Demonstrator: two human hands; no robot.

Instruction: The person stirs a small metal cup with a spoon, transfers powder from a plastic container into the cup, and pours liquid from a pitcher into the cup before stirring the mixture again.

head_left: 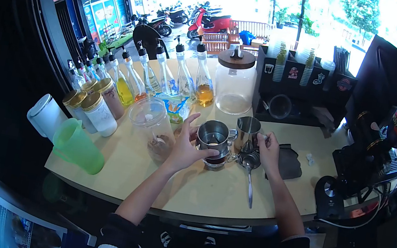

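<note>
A metal drip filter (211, 136) sits on a clear glass cup (215, 162) holding dark liquid. My left hand (184, 149) is at its left side, fingers spread, with the thumb across its front. A steel pitcher (247, 128) stands just to the right. Beside it, my right hand (270, 151) has its fingertips pinched together; what they grip is too small to make out. Below the pitcher are shiny metal pieces (249, 158), and a spoon (250, 187) lies with its handle toward me.
A clear lidded tub (151, 115), green pitcher (79, 145) and white jars (99, 113) stand left. Behind are pump bottles (204, 90) and a large glass jar (233, 90). A dark cloth (287, 163) lies right, near a black cup organizer (291, 79) and black equipment (356, 162).
</note>
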